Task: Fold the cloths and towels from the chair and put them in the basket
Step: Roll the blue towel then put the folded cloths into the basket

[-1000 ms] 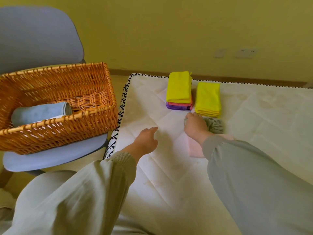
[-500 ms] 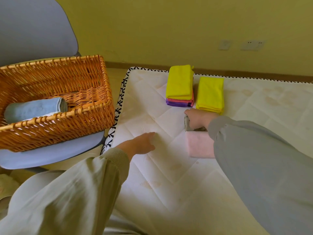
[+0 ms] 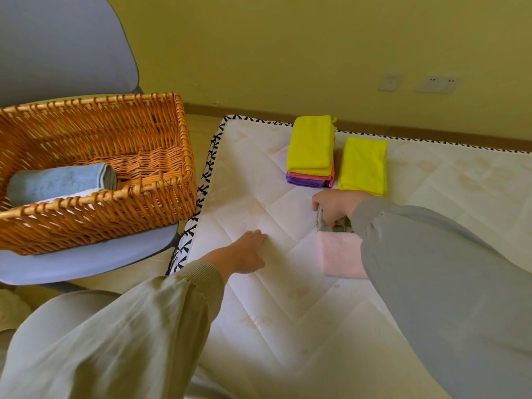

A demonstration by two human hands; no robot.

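A wicker basket (image 3: 161, 203) stands on the blue chair (image 3: 95, 254) at the left, with a rolled blue towel (image 3: 60, 182) inside. On the white mattress (image 3: 288, 326) lie a stack of folded cloths (image 3: 311, 148), yellow on top with pink and purple beneath, and a second folded yellow stack (image 3: 364, 165) to its right. My right hand (image 3: 335, 207) grips a folded grey cloth (image 3: 324, 223) that sits at the far end of a folded pink towel (image 3: 339, 254). My left hand (image 3: 247, 251) rests flat on the mattress, fingers straight, holding nothing.
The mattress has a black-and-white patterned edge (image 3: 201, 203) close to the chair. A yellow wall with two sockets (image 3: 437, 84) runs behind, with a brown skirting board at floor level. My sleeves cover the near part of the mattress.
My right hand has curled down round the grey cloth. My left hand has settled flat on the mattress. The view has shifted slightly.
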